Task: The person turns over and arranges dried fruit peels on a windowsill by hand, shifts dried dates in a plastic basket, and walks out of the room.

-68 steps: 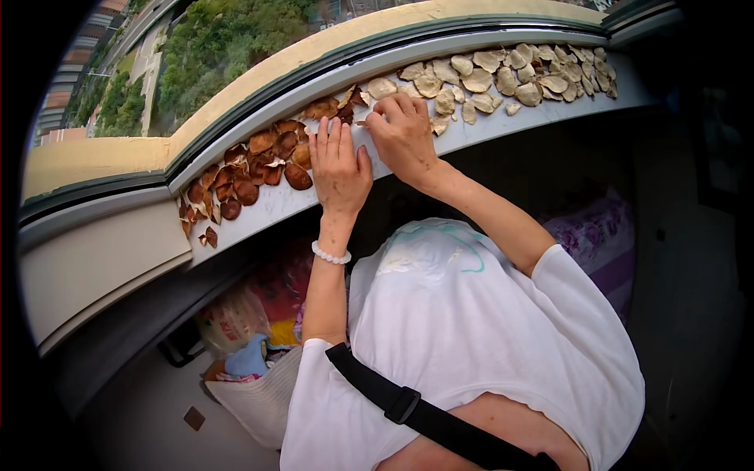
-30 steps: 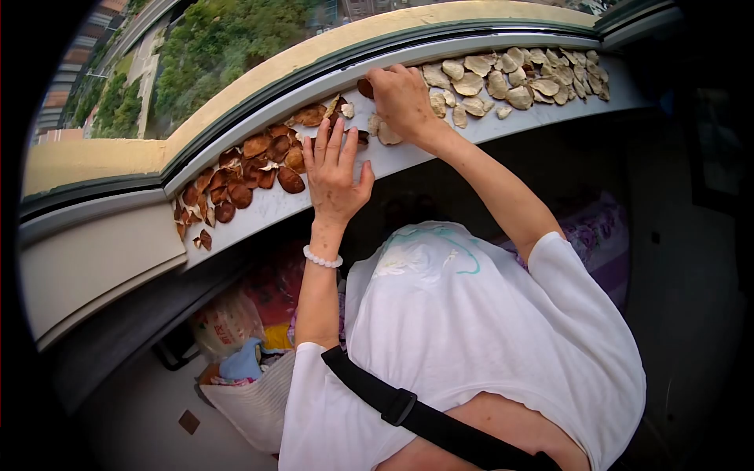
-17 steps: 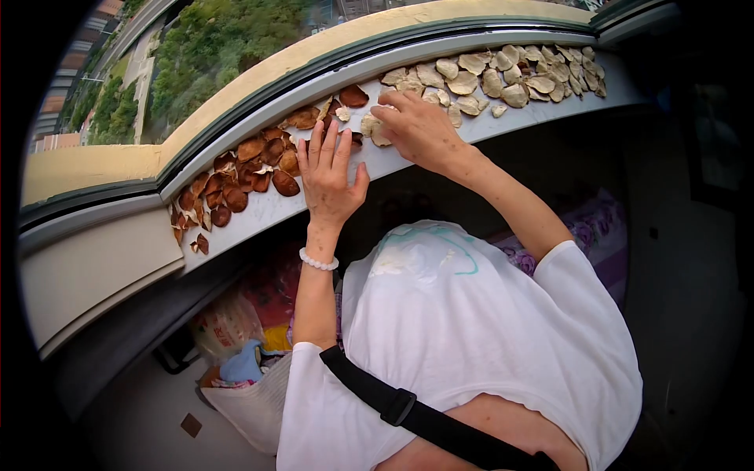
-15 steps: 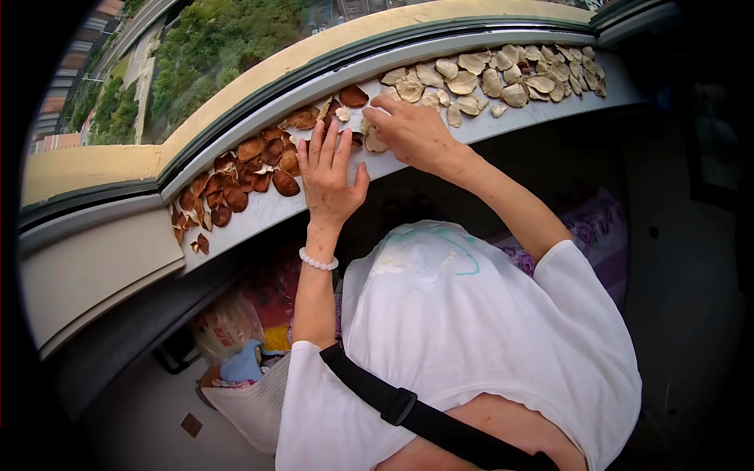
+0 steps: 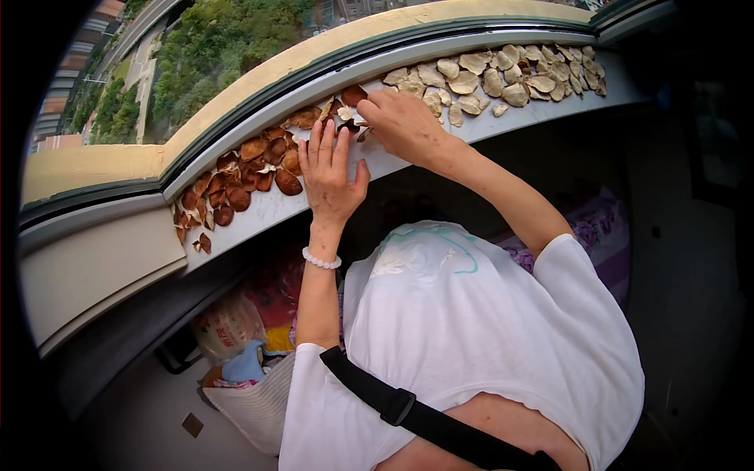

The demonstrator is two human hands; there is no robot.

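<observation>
Right hand [image 5: 404, 125] is curling its fingertips down among small dried peel pieces [image 5: 349, 119] in the middle of the pale grey window sill [image 5: 271, 208]; whether it is pinching one cannot be told. Left hand [image 5: 330, 177] is lying flat and open, empty, on the sill beside the dark brown dried peel slices [image 5: 243, 169]. Pale beige dried slices [image 5: 503, 74] are lying farther right.

Brown peels [image 5: 250, 169] lie curled and overlapping in a loose patch on the sill's left stretch, dark side up; pale peels [image 5: 503, 74] lie crowded further right, light side up; a few mixed pieces [image 5: 343, 112] sit between the two patches.
</observation>
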